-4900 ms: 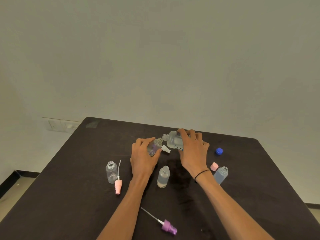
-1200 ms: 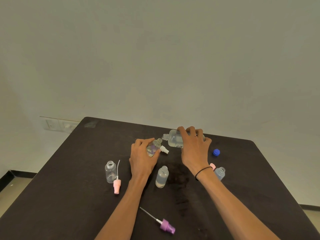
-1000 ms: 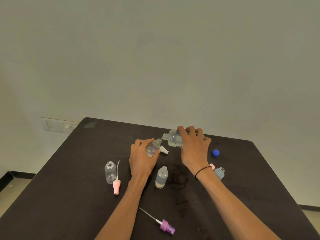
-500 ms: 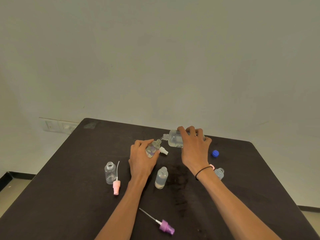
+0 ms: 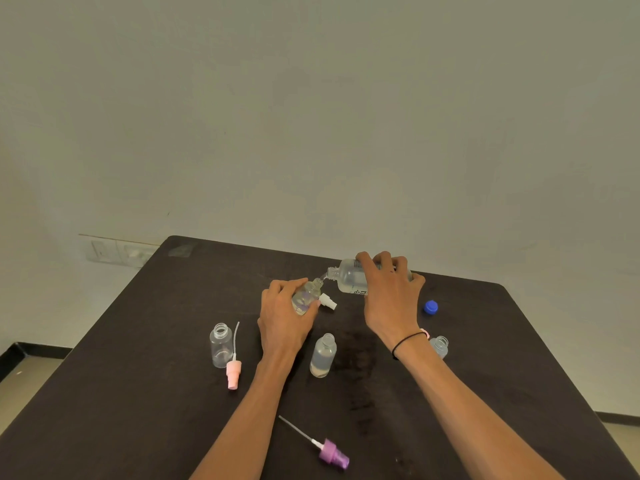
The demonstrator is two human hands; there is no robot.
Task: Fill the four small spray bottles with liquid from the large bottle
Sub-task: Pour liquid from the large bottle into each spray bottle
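Note:
My right hand point(image 5: 389, 299) grips the large clear bottle point(image 5: 348, 279), tipped on its side with its open neck pointing left. A thin stream runs from that neck into a small clear bottle point(image 5: 306, 296), which my left hand point(image 5: 284, 318) holds tilted. An open small bottle with liquid point(image 5: 322, 355) stands upright between my forearms. Another open small bottle point(image 5: 221, 345), which looks empty, stands to the left. A bluish small bottle point(image 5: 439, 346) is half hidden behind my right wrist.
Loose spray heads lie on the dark table point(image 5: 138, 393): a pink one point(image 5: 232, 374) by the left bottle, a purple one point(image 5: 330, 452) near me, a white one point(image 5: 327, 301) by my left hand. A blue cap point(image 5: 430, 307) lies to the right.
Both hands and both held bottles keep the same pose throughout. Only the camera view has shifted slightly.

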